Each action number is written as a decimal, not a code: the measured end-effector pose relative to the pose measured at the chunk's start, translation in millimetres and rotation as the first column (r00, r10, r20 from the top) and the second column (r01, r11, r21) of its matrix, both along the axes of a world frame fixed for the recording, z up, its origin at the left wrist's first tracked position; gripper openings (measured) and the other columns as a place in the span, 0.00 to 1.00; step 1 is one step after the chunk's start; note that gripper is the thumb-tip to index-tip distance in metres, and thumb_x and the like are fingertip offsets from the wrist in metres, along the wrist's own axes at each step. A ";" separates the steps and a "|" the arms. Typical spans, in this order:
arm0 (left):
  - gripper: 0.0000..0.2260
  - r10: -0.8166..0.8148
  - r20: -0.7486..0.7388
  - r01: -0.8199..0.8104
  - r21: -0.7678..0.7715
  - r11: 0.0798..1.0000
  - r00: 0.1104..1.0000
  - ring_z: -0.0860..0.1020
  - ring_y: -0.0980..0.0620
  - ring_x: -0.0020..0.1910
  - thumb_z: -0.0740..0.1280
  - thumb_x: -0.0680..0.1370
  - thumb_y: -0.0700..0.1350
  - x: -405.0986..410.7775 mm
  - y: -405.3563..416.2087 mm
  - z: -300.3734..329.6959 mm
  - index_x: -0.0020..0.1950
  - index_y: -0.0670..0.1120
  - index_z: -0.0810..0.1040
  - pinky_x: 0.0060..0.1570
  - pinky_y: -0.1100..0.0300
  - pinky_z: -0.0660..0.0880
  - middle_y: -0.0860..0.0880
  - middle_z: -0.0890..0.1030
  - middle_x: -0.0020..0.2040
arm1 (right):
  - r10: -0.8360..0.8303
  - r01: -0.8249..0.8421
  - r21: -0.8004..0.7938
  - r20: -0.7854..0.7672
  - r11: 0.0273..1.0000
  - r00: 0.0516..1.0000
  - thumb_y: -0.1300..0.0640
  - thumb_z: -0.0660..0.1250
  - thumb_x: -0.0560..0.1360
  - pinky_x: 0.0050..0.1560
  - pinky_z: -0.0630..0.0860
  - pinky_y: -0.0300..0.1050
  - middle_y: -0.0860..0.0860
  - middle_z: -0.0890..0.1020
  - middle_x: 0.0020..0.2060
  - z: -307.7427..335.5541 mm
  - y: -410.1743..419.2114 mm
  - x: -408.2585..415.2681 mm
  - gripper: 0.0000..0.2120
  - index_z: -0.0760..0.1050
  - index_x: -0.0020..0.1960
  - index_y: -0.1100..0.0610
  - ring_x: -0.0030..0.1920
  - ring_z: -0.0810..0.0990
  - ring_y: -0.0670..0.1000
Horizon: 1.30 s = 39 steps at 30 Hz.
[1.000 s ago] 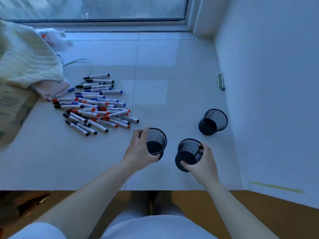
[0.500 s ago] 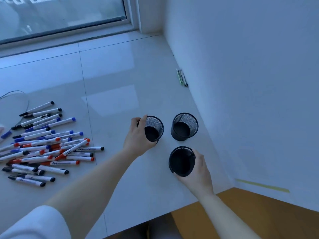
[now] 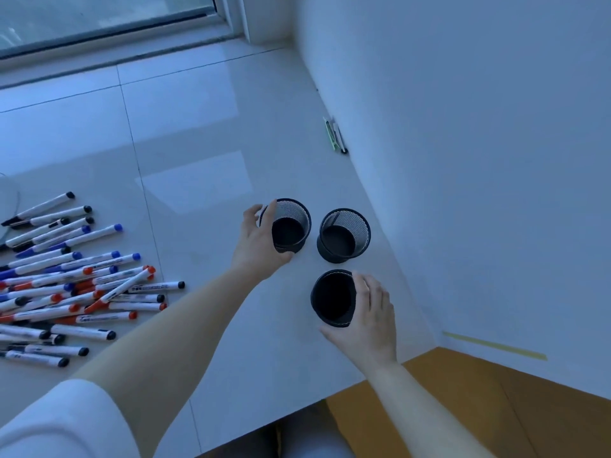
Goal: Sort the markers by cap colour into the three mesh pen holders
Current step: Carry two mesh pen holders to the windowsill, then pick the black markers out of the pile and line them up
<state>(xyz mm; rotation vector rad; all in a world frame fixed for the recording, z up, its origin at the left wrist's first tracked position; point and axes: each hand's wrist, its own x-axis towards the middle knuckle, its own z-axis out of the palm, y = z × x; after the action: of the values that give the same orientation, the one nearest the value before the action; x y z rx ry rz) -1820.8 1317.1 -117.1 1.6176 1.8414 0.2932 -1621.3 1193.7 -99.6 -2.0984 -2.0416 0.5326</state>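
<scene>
Three black mesh pen holders stand upright and empty on the white tiled ledge. My left hand (image 3: 257, 246) wraps the left side of the far-left holder (image 3: 291, 223). My right hand (image 3: 367, 315) cups the right side of the nearest holder (image 3: 332, 297). The third holder (image 3: 344, 234) stands free beside the wall, between them and to the right. A loose heap of markers (image 3: 76, 282) with white barrels and black, blue or red caps lies on the ledge at the left, well apart from the holders.
A white wall (image 3: 463, 160) rises just right of the holders. A green and a black pen-like object (image 3: 335, 135) lie against its foot farther back. The ledge's front edge drops to a yellow-brown floor (image 3: 463, 408). A window frame (image 3: 115, 44) runs along the back.
Both hands carried their holders forward and right and set them down beside the third one by the wall. The view swung right, so the marker heap now sits at the left edge.
</scene>
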 end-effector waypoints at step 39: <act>0.17 0.690 0.071 -0.631 -0.344 0.695 0.720 0.75 0.50 0.57 0.65 0.75 0.50 -419.7 -246.7 -12.4 0.62 0.46 0.74 0.55 0.57 0.72 0.48 0.77 0.60 | 0.419 -0.440 -0.126 -0.166 0.889 0.893 0.60 0.61 0.76 0.50 0.70 0.43 0.52 0.77 0.53 -21.9 -44.9 -445.5 0.13 0.75 0.60 0.56 0.56 0.73 0.52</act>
<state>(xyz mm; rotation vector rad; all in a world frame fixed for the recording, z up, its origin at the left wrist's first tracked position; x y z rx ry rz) -2240.5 1070.4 -129.5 0.6306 2.1330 0.4438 -2066.8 1148.8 -121.5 -1.6168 -2.4620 0.9037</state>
